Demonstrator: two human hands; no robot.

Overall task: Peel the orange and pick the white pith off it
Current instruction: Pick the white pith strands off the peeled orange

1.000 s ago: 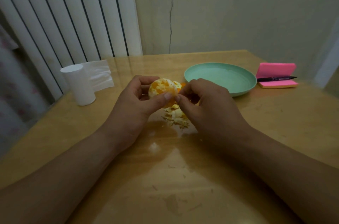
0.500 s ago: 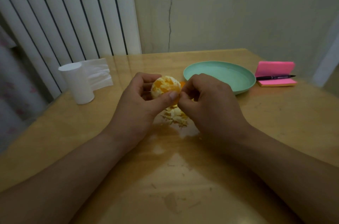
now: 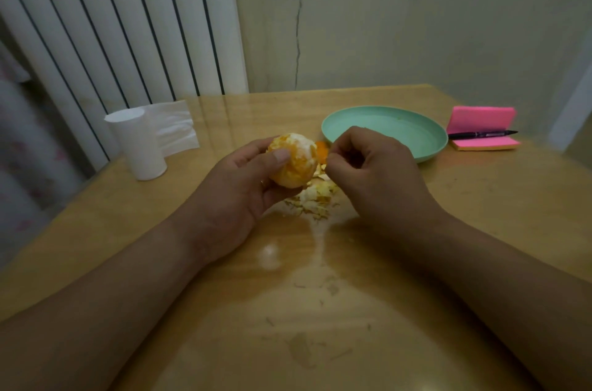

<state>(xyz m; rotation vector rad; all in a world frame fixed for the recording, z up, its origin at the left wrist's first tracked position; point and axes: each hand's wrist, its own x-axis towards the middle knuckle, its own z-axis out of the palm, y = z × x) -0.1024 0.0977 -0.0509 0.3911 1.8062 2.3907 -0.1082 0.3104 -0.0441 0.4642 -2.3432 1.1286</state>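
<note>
Your left hand [image 3: 243,188] grips the mostly peeled orange [image 3: 296,163] above a wooden table [image 3: 320,310], over a pile of peel scraps [image 3: 315,200]. Your right hand [image 3: 376,172] is curled just beside the fruit, fingertips pinched together; whether they hold pith cannot be told. A green plate [image 3: 426,147] sits behind.

A room in a home is suggested by a glossy wooden bench [image 3: 480,230] set into a corner between a cracked painted wall [image 3: 416,6] and a white ribbed radiator [image 3: 112,22], on which a tissue roll [image 3: 137,144], a green plate [image 3: 384,129], pink sticky notes [image 3: 480,116] and a pen [image 3: 480,134] are kept.
</note>
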